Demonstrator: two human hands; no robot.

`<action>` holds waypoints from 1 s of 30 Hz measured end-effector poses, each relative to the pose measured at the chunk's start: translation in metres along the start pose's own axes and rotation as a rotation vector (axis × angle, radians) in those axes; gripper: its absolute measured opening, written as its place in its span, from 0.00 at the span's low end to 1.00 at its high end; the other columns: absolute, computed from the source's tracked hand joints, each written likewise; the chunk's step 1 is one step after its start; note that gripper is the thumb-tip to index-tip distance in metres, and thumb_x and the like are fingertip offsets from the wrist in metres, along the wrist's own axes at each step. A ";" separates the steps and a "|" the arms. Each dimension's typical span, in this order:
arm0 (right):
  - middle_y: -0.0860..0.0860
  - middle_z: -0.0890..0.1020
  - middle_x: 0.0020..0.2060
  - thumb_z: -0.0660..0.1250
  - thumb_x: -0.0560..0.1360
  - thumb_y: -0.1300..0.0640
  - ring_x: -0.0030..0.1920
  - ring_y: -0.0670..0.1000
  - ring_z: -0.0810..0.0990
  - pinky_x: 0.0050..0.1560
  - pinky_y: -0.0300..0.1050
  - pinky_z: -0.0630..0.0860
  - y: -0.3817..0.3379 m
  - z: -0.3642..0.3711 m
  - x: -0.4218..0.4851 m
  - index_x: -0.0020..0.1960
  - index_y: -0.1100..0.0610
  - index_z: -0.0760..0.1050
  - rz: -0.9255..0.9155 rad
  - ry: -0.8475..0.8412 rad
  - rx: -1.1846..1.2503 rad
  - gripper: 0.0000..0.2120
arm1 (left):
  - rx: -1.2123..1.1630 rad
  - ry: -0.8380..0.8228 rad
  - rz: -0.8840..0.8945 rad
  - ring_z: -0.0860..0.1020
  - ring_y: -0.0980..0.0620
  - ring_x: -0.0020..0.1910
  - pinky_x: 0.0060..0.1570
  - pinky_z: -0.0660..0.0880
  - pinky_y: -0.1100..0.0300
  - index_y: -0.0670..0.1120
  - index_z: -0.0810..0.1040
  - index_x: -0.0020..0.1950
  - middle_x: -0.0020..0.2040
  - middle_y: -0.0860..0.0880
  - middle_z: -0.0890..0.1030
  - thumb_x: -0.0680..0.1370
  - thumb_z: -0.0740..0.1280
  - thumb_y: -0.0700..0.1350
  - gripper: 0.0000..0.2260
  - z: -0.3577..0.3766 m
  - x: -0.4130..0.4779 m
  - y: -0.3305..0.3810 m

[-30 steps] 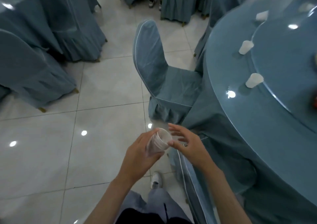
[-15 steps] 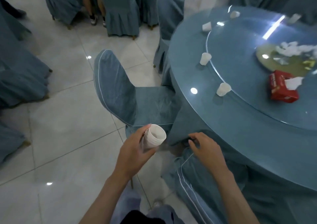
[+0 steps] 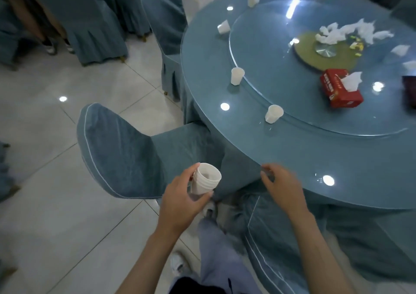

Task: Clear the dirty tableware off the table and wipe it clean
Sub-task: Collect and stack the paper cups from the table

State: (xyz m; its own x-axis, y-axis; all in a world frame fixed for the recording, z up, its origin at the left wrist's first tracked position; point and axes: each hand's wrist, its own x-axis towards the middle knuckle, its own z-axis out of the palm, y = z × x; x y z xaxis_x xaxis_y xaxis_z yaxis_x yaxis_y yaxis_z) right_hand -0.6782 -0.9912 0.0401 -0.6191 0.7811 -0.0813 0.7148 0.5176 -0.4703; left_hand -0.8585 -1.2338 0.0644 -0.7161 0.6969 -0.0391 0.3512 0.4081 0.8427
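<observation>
Five single cups, one nested stack of perhaps four more, one red tissue box, one glass turntable

We are wearing loose, pale grey-lilac trousers, white trainers and a black garment that is just showing at the lower edge, and our forearms are running bare down to the left hand and right hand.

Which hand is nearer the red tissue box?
Right. The right hand is at the table edge, short of the red tissue box; the left hand holds stacked cups off the table, farther away.
</observation>
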 end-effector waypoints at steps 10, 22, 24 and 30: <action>0.53 0.77 0.65 0.69 0.79 0.57 0.66 0.57 0.73 0.59 0.54 0.74 0.044 0.004 0.172 0.68 0.54 0.77 0.135 0.028 0.043 0.18 | 0.126 -0.100 0.024 0.77 0.60 0.60 0.61 0.77 0.51 0.63 0.68 0.74 0.65 0.68 0.76 0.71 0.79 0.57 0.34 0.010 0.134 0.004; 0.56 0.60 0.81 0.75 0.75 0.57 0.78 0.63 0.59 0.70 0.63 0.68 0.078 0.038 0.294 0.80 0.50 0.64 0.208 -0.060 -0.008 0.36 | 0.202 -0.153 -0.052 0.75 0.60 0.65 0.62 0.77 0.53 0.65 0.66 0.76 0.68 0.70 0.73 0.74 0.76 0.59 0.33 0.002 0.219 0.002; 0.56 0.65 0.78 0.73 0.75 0.59 0.75 0.63 0.62 0.67 0.63 0.70 0.079 0.044 0.298 0.77 0.51 0.68 0.232 -0.009 0.003 0.32 | 0.200 -0.156 -0.064 0.74 0.61 0.65 0.63 0.76 0.53 0.65 0.66 0.76 0.68 0.71 0.73 0.74 0.76 0.58 0.33 -0.002 0.223 -0.001; 0.57 0.72 0.65 0.76 0.73 0.57 0.64 0.63 0.71 0.61 0.57 0.74 0.068 0.050 0.294 0.69 0.53 0.76 0.338 0.111 0.087 0.25 | 0.190 -0.173 -0.085 0.74 0.62 0.65 0.64 0.75 0.52 0.64 0.67 0.76 0.67 0.69 0.74 0.74 0.76 0.58 0.33 -0.017 0.224 -0.015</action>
State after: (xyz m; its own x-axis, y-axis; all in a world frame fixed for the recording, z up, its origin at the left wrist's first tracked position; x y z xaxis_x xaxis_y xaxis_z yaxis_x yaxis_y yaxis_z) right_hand -0.8276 -0.7432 -0.0596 -0.3100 0.9387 -0.1509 0.8394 0.1957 -0.5070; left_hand -1.0348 -1.0942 0.0521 -0.6398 0.7392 -0.2104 0.4131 0.5616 0.7169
